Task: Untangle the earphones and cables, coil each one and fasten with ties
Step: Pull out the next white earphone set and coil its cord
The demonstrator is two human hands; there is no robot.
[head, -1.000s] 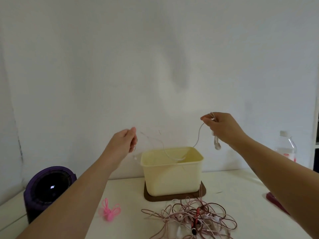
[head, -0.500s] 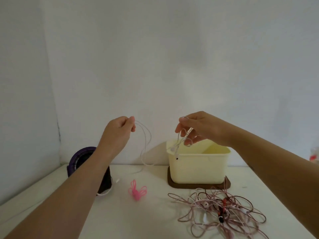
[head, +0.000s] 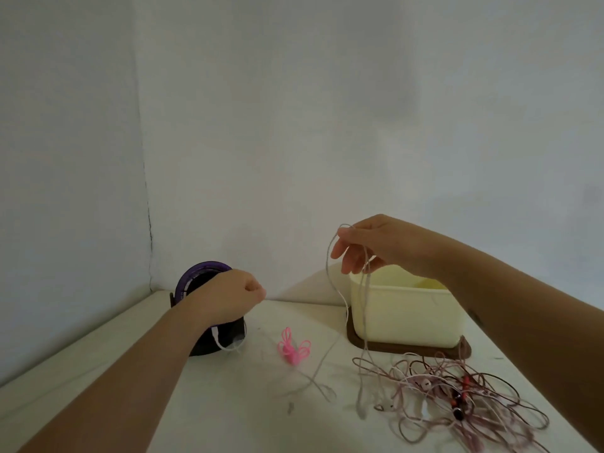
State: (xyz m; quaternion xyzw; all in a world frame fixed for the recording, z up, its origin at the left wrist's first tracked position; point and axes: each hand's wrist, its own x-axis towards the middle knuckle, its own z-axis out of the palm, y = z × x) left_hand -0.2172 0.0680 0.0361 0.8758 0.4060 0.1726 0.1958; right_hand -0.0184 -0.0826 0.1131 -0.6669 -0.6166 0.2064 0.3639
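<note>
My right hand (head: 369, 246) is raised in front of the cream tub and pinches a thin white earphone cable (head: 327, 273). The cable hangs from it in long loops, and its lower end trails onto the white table (head: 228, 403). My left hand (head: 228, 295) is lower, in front of the purple speaker. Its thumb and fingers are curled in a pinch, apparently on the far end of the same cable, though the strand there is too faint to see. A tangle of pink and red earphone cables (head: 457, 397) lies at the right front. Pink ties (head: 292, 349) lie in the middle.
A cream plastic tub (head: 405, 315) stands on a dark brown mat (head: 408, 349) at the back right. A purple round speaker (head: 202, 273) with a white lead sits in the back left corner against the wall. The table's left edge runs diagonally at the left.
My left hand has dropped from chest height down in front of the speaker. The white cable now hangs in longer loops from my right hand and reaches the table. The view shifted left.
</note>
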